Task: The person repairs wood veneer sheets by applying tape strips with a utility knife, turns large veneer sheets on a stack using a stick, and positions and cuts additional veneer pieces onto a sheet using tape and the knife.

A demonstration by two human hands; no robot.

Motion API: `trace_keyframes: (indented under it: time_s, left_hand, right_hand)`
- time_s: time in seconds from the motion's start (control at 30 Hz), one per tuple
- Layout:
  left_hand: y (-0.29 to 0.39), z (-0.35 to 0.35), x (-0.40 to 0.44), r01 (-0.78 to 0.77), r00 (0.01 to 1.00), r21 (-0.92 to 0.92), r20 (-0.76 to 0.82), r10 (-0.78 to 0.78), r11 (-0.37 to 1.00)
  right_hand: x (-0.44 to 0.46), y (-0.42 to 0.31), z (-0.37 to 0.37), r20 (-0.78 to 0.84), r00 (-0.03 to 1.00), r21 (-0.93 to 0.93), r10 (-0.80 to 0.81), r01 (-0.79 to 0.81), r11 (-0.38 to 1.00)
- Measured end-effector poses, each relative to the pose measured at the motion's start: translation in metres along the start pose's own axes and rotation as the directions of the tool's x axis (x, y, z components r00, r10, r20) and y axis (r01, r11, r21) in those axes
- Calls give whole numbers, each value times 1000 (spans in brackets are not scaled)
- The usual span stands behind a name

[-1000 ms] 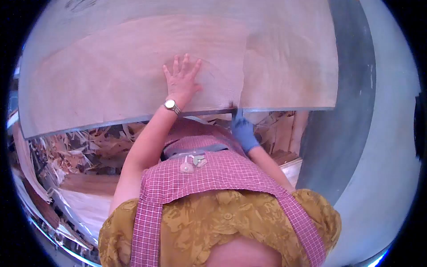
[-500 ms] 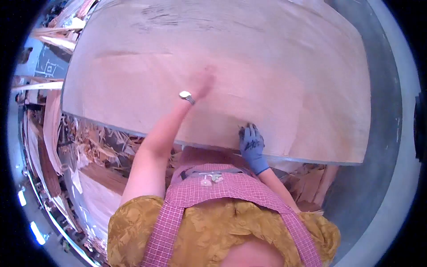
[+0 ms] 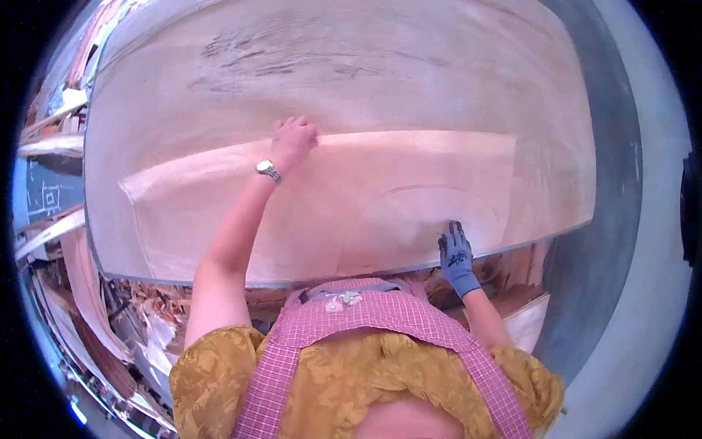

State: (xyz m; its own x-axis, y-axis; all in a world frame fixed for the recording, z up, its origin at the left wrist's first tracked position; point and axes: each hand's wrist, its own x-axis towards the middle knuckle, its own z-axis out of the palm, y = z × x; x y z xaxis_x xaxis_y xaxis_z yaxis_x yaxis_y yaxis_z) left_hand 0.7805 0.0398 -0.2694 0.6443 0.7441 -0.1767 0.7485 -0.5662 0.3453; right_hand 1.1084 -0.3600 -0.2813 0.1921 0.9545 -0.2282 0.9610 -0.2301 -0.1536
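A thin, pale wood veneer sheet [image 3: 409, 164] lies over the near part of a broad wooden surface [image 3: 395, 91]. My bare left hand [image 3: 295, 140], with a wristwatch [image 3: 268, 170] on that wrist, is at the sheet's far edge. Its fingers are bent and look closed over this edge, though their tips are hidden. Towards the near right, my right hand [image 3: 457, 254] wears a blue glove with dark marks. Its fingers stretch forward and rest flat on the sheet. A faint curved crease runs in the veneer just beyond the gloved fingers.
Torn veneer scraps [image 3: 157, 322] lie heaped below the near edge and along the left side. Long strips [image 3: 51, 146] stick out at the left. A grey floor [image 3: 585, 293] curves round the right side. Dark streaks [image 3: 256, 55] mark the far wood.
My left hand has moved left, from a blur to a clear hold at the sheet's far edge, which now stands out plainly. My gloved right hand has shifted right and nearer me.
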Motion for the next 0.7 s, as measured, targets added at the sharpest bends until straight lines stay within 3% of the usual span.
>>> trace_keyframes:
  time_s: [0.23, 0.3, 0.37, 0.4, 0.43, 0.5, 0.57, 0.63, 0.7]
  left_hand:
    - [-88, -13, 110, 26, 995, -273, 96, 0, 962]
    - [-84, -47, 163, 46, 997, -191, 62, -35, 981]
    - [-53, -87, 213, 208, 970, 6, -132, -205, 978]
    - [-32, -95, 218, 172, 908, 52, -396, -138, 984]
    - [-11, -96, 219, 148, 781, 103, -623, -52, 984]
    - [35, -97, 192, -10, 812, -10, -584, 3, 1000]
    - [56, -59, 138, -80, 812, 204, -554, 183, 976]
    - [57, -21, 68, -247, 774, 250, -531, 346, 936]
    - [37, 0, 2, -359, 836, 85, -412, 361, 929]
  right_hand:
    - [0, -5, -12, 1, 1000, 16, -6, 6, 1000]
    - [-1, -2, -13, -17, 999, 11, -40, 40, 999]
    - [6, 0, -14, -11, 999, -30, -46, 45, 999]
    - [6, -1, -12, 1, 1000, -40, -24, 24, 999]
    - [4, -4, -14, 19, 1000, -51, -3, 4, 999]
    - [8, -8, -24, 73, 997, -59, 41, -36, 998]
    - [17, -2, -25, 88, 995, -4, 49, -48, 999]
    - [23, 1, -24, 41, 998, 8, 53, -53, 999]
    - [33, 3, -36, 59, 996, 64, 62, -66, 996]
